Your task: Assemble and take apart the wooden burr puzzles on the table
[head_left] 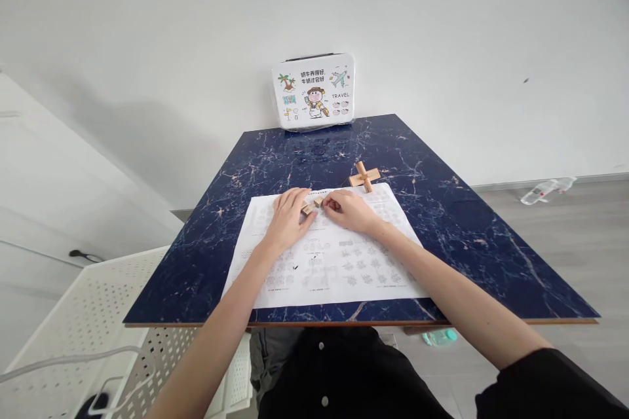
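Head view, from the left: a white perforated basket (98, 314) stands down and left of the printed sheet (324, 275), off the table. The sheet lies on the dark blue marbled table (466, 236), close to its front edge. At the sheet's upper edge the left hand (287, 219) lies with its fingers stretched out, tips against the small wooden pieces (313, 205); whether it closes round them I cannot tell. The pieces rest on the sheet's upper middle, between the two hands. Just right of them the right hand (351, 209) has its fingers curled in narrowly, tips pinching the pieces' right end. A wooden cross (364, 177) lies at the sheet's upper right corner, and a picture tin (313, 90) leans on the wall well behind the sheet.

The pieces look light and easy to knock apart. I judge it best to brace them with the left fingertips, let the right do the fine work, and keep everything low on the paper.
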`<state>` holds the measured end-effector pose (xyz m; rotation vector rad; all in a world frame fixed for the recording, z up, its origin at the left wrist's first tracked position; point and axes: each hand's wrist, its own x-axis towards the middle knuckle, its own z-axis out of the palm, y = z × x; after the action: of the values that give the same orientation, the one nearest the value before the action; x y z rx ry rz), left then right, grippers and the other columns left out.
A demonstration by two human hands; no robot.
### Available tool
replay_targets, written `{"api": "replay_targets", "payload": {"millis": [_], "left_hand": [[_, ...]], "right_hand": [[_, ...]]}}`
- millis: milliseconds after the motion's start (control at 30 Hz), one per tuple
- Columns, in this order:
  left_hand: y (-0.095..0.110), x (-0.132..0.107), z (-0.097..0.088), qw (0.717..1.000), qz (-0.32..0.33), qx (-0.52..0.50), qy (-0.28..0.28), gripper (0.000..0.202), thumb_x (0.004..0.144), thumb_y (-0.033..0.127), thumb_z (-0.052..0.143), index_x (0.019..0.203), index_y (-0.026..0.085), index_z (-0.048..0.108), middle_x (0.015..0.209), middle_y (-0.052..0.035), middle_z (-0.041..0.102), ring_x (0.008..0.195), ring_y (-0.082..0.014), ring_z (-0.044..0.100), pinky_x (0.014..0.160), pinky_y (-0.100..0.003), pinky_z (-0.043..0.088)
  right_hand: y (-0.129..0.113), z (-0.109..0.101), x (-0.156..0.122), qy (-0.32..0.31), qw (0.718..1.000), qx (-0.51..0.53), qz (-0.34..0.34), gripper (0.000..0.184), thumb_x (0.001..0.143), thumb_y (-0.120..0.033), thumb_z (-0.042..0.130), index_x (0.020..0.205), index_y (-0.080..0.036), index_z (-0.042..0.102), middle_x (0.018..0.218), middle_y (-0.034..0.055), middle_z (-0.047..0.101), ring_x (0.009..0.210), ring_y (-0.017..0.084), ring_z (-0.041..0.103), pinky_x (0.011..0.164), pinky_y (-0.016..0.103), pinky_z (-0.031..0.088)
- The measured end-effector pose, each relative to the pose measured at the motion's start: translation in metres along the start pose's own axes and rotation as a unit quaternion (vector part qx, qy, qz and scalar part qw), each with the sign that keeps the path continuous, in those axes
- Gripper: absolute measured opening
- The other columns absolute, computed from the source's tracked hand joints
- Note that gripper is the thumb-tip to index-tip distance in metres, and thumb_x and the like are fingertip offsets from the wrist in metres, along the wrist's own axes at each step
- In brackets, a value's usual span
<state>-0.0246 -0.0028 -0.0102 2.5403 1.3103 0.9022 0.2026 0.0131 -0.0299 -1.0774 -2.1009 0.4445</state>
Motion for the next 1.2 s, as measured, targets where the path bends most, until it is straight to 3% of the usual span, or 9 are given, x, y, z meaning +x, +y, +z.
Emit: {"api": "replay_targets", "payload": {"millis": [133, 200, 300, 500, 733, 1067, 1200], "left_hand": [[-0.012, -0.003, 0.005, 0.994, -0.084, 0.049, 0.057, 0.081, 0.086, 0.057, 0.079, 0.149, 0.017, 0.049, 0.155, -0.0253, 0.05, 0.15, -0.0451, 0.036, 0.124, -0.062, 0.023], [-0.019, -0.005, 0.01, 0.99, -0.118, 0.046, 0.065, 0.087, 0.082, 0.064, 0.079, 0.148, 0.016, 0.048, 0.155, -0.0265, 0.048, 0.149, -0.047, 0.037, 0.124, -0.064, 0.022], [-0.027, -0.007, 0.016, 0.991, -0.124, 0.032, 0.048, 0.085, 0.086, 0.067, 0.074, 0.149, 0.017, 0.046, 0.153, -0.0255, 0.049, 0.147, -0.0455, 0.04, 0.122, -0.063, 0.027], [-0.024, -0.006, 0.013, 0.993, -0.092, 0.067, -0.031, 0.069, 0.097, 0.062, 0.064, 0.149, 0.019, 0.046, 0.152, -0.0201, 0.051, 0.142, -0.0398, 0.044, 0.119, -0.057, 0.036], [-0.019, 0.0, 0.01, 0.996, -0.058, 0.002, -0.073, 0.056, 0.1, 0.052, 0.065, 0.145, 0.023, 0.051, 0.147, -0.015, 0.057, 0.139, -0.0362, 0.047, 0.119, -0.054, 0.036], [-0.001, 0.001, 0.0, 0.988, -0.059, -0.095, -0.109, 0.075, 0.089, 0.05, 0.077, 0.152, 0.023, 0.047, 0.152, -0.017, 0.054, 0.143, -0.0393, 0.047, 0.119, -0.059, 0.039], [-0.002, 0.001, -0.003, 0.984, -0.055, -0.113, -0.124, 0.078, 0.086, 0.041, 0.075, 0.156, 0.021, 0.045, 0.154, -0.0174, 0.053, 0.146, -0.0391, 0.044, 0.122, -0.059, 0.037]], "right_hand": [[0.001, 0.0, -0.001, 0.008, 1.0, 0.0, 0.008, 0.018, 0.092, -0.021, 0.056, 0.107, -0.019, 0.066, 0.093, 0.0073, 0.07, 0.083, 0.023, 0.065, 0.076, 0.036, 0.052], [0.002, 0.001, -0.002, 0.023, 1.0, -0.005, -0.005, 0.033, 0.09, -0.02, 0.059, 0.123, -0.017, 0.063, 0.115, 0.0134, 0.069, 0.103, 0.028, 0.067, 0.091, 0.042, 0.054], [0.005, 0.002, -0.002, 0.037, 0.998, -0.014, -0.051, 0.053, 0.089, -0.018, 0.062, 0.141, -0.019, 0.055, 0.141, 0.0176, 0.06, 0.131, 0.033, 0.058, 0.11, 0.051, 0.048], [0.013, 0.007, 0.0, 0.024, 0.995, -0.03, -0.087, 0.031, 0.096, -0.022, 0.064, 0.127, -0.019, 0.066, 0.119, 0.0136, 0.071, 0.111, 0.032, 0.062, 0.101, 0.051, 0.052], [0.013, 0.006, 0.001, 0.021, 0.996, -0.02, -0.084, 0.013, 0.1, -0.025, 0.064, 0.11, -0.02, 0.069, 0.104, 0.0103, 0.07, 0.099, 0.028, 0.063, 0.091, 0.045, 0.052], [0.021, 0.007, 0.003, 0.014, 0.997, 0.023, -0.07, 0.026, 0.098, -0.014, 0.059, 0.121, -0.02, 0.07, 0.114, 0.0122, 0.072, 0.107, 0.029, 0.066, 0.097, 0.046, 0.053], [0.022, 0.007, 0.004, 0.023, 0.997, 0.064, -0.047, 0.032, 0.096, -0.008, 0.055, 0.12, -0.02, 0.071, 0.115, 0.0125, 0.073, 0.111, 0.029, 0.067, 0.101, 0.047, 0.053]]}}
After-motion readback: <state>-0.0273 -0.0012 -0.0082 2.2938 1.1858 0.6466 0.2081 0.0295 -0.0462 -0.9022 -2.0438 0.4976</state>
